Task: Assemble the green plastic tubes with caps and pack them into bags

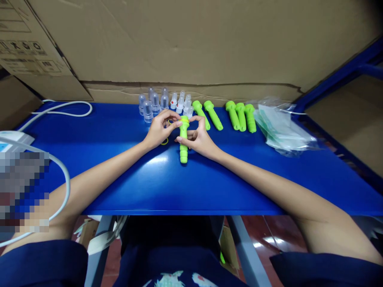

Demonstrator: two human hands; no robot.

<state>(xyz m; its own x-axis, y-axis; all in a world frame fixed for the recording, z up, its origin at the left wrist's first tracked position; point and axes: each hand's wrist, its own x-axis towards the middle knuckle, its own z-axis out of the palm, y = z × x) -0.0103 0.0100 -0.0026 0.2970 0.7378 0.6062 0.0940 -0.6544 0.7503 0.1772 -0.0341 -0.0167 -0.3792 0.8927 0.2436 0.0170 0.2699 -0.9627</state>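
Left hand [163, 129] and right hand [202, 140] each have their grip around a green handle [183, 149] over the surface [194, 191], clear cups [147, 112] crowding just behind, other handles [214, 115] and a plastic bag [278, 129] rightward.

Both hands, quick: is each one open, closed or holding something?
Left hand: closed, pinching at the green handle's top end.
Right hand: closed, holding the green handle's shaft.

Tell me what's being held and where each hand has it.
A green handle: the left hand has fingertips at its wider far end; the right hand has its thumb on the shaft's middle.
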